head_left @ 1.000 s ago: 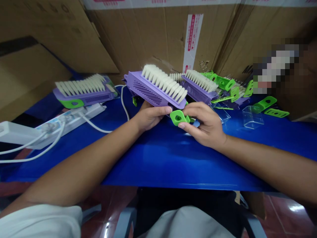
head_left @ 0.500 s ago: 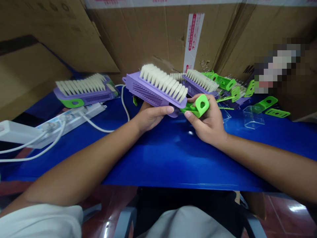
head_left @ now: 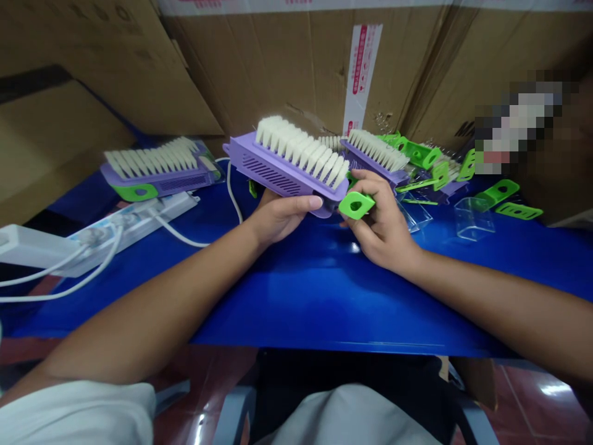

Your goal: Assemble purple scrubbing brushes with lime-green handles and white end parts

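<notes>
LH sits under the lilac scrub brush, closed grip, fingers curled up round its near long edge. Bristles point up & away from the person. Brush long axis runs approx L-R, tilted: left end further from the person, right end nearer.

RH is just right of that right end, thumb & fingers closed on a green plastic end piece, flat face w/ oval hole turned up to the camera. Piece is right at the brush's right end, tip v close to the lilac shell. Can't tell if touching or seated, angle hides the joint. RH = nearer hand to that end; LH is mid-body under the brush. Both hands clear of the blue table top, brush held in the air above it.

Around held brush: to its left, second lilac brush w/ green end on, lying flat, bristles up. Behind & to its right, third lilac brush plus loose green pieces. Further right, clear plastic cover. Down-left of it, white power strip, white cable running up toward the brush's left side. Cardboard cartons behind all of it.
</notes>
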`<state>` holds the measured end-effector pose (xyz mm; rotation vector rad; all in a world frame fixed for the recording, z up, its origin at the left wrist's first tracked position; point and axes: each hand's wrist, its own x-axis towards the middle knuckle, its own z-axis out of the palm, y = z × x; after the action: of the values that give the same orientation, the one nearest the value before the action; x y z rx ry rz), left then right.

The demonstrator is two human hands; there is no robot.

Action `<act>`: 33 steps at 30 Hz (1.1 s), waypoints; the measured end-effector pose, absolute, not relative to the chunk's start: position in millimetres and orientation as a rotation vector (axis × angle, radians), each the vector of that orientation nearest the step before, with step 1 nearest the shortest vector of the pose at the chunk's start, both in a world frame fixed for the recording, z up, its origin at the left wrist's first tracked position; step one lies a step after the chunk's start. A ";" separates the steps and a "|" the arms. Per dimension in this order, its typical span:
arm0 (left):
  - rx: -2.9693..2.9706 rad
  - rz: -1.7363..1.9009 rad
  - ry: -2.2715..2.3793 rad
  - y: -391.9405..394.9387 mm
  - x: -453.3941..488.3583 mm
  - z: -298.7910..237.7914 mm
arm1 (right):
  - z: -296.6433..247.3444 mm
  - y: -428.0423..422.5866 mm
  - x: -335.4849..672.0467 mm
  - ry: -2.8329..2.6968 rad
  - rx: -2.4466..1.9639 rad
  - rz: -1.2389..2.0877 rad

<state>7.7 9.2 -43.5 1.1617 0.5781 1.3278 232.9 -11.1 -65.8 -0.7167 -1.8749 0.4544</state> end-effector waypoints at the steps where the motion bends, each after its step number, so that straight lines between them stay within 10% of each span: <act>1: 1.161 1.333 0.578 9.5 7.4 -43.3 | -65.8 -10.6 233.5 -1.886 -0.728 0.440; 33: 1.250 1.079 0.515 2.4 -11.7 -44.9 | -72.4 9.7 240.9 -1.743 -0.629 0.640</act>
<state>-11.7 2.4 -44.9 1.2496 0.5150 1.0788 240.9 9.7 -72.4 -0.6293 -1.7426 0.6403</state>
